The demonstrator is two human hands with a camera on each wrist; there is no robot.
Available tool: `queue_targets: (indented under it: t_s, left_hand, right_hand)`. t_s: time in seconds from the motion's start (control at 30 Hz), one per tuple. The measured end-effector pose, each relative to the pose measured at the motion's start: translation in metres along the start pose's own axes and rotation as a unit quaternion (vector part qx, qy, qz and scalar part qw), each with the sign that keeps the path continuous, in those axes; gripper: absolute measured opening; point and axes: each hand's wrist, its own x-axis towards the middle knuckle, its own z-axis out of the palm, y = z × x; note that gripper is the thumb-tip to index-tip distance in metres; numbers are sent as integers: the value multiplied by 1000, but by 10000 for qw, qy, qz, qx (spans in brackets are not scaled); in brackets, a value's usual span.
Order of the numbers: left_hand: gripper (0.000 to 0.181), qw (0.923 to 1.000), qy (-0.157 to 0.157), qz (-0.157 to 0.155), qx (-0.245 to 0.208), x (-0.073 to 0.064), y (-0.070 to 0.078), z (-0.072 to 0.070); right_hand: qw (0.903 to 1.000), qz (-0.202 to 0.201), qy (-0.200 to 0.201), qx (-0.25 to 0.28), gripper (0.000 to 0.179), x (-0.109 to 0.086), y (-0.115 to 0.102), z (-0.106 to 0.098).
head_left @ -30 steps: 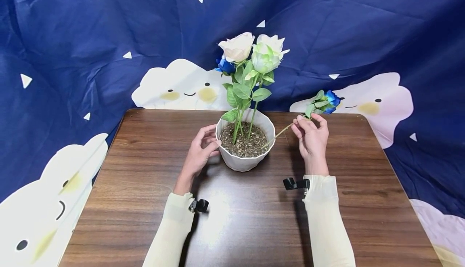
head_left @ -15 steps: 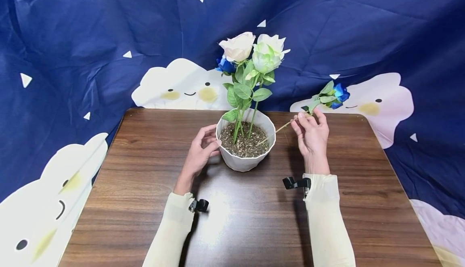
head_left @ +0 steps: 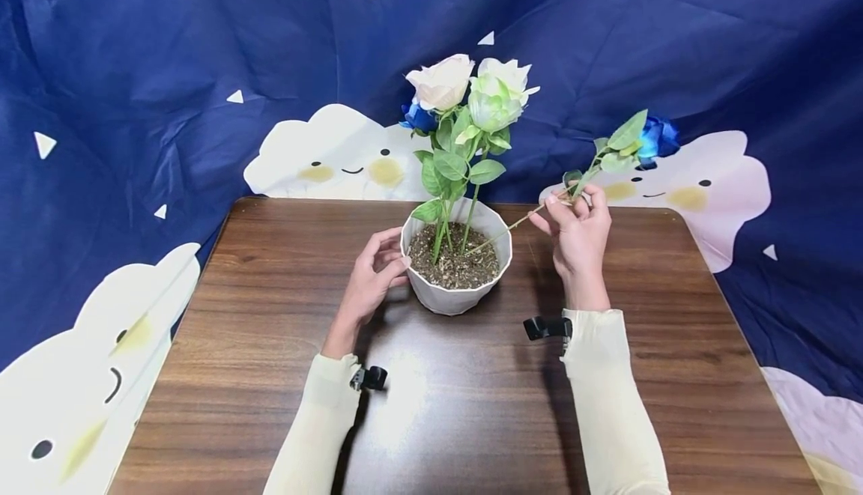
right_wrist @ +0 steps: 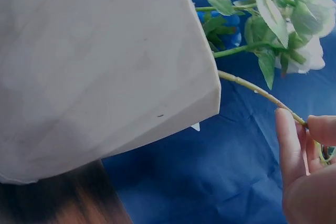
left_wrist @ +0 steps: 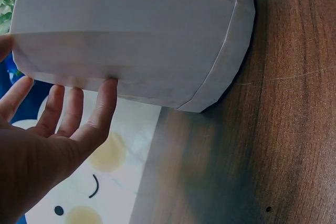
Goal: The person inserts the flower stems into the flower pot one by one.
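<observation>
A white faceted flower pot [head_left: 453, 300] filled with soil [head_left: 448, 270] stands on the table. At its left side is my left hand [head_left: 371, 274], thumb at the rim and spread fingertips against the outer wall, as the left wrist view shows. My right hand [head_left: 581, 237] pinches the stem [right_wrist: 257, 91] of a blue rose [head_left: 657, 141] between thumb and fingers. That stem slants down leftward over the pot's right rim, its lower end at the soil. Upright in the pot stand a pale pink rose [head_left: 441, 83], a green-white rose [head_left: 495, 102] and another blue rose [head_left: 419, 118].
The brown wooden table [head_left: 270, 315] reaches back to a dark blue cloth [head_left: 270, 31] printed with smiling clouds. Leaves [head_left: 449, 167] of the standing flowers crowd above the pot. A black wrist camera [head_left: 547, 328] juts inward from the right sleeve.
My right hand has moved slightly up, and the blue rose's bloom has risen to the right. Its stem end has shifted left toward the pot's middle. The left hand has stayed put.
</observation>
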Motion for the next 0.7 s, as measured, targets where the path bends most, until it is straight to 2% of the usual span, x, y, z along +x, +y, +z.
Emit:
queue_targets:
  t_s: [0.37,0.7]
  left_hand:
    - [55,10000,6,-29,20,-1,2,0]
    - [55,10000,-23,-38,12,0,2,-1]
  right_hand:
    - [9935,-603,-622,-741,27,-7,3,19]
    - [9846,-782,-1070,-1141,24,-14,10,25]
